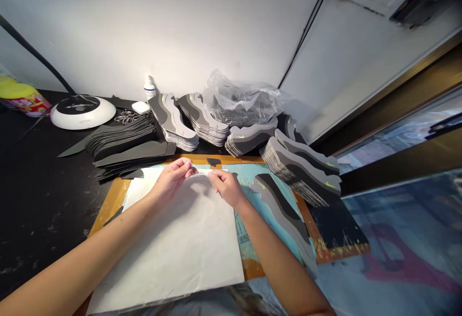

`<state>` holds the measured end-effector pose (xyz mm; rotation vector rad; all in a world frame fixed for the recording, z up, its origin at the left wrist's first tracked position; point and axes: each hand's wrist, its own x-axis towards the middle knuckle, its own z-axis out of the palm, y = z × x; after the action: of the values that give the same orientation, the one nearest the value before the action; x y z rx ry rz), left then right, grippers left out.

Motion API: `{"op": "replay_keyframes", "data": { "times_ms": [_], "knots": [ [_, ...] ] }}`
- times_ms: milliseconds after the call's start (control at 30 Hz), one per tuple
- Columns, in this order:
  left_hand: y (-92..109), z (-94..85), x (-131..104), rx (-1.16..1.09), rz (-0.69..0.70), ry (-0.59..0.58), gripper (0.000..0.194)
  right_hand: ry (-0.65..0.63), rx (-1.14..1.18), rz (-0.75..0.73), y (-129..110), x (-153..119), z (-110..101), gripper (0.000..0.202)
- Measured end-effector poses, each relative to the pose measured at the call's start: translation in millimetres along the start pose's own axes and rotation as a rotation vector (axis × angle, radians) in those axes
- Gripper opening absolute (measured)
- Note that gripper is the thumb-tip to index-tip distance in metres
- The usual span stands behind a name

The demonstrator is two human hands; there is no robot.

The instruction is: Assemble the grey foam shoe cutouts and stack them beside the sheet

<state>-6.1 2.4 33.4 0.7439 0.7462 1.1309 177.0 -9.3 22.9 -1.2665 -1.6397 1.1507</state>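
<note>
Above the top edge of a large white sheet [180, 244], my two hands hold a small, thin white strip [202, 171] stretched between them. My left hand [174, 176] pinches its left end with thumb and forefinger. At the other end, my right hand [227, 186] is closed on it, thumb on top. What the strip is made of is too small to tell. To the right of my right hand lies a single grey and black shoe upper piece [285, 210] with a yellow-green swoosh, on a light blue sheet [245, 174].
Stacks of grey shoe pieces [173, 119] stand along the back, and another stack [299, 171] sits at the right. Black pieces [133, 155] are piled at the left. Behind are a clear plastic bag [241, 97], a white bottle [149, 87] and a white lamp base [83, 114].
</note>
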Motion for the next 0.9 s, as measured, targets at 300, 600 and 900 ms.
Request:
{"op": "replay_keyframes", "data": {
  "times_ms": [300,600,900],
  "knots": [
    [4,-2.6,2,0.175,-0.010,0.007,0.030,-0.048,0.049,-0.029,1,0,2,0.040],
    [13,-12.9,-7,1.330,0.504,0.141,0.008,-0.044,0.156,0.002,-1,-1,3,0.040],
    [8,-22.3,0,1.126,0.486,-0.080,0.015,0.026,0.406,0.059,8,8,-3,0.041]
  ]
}}
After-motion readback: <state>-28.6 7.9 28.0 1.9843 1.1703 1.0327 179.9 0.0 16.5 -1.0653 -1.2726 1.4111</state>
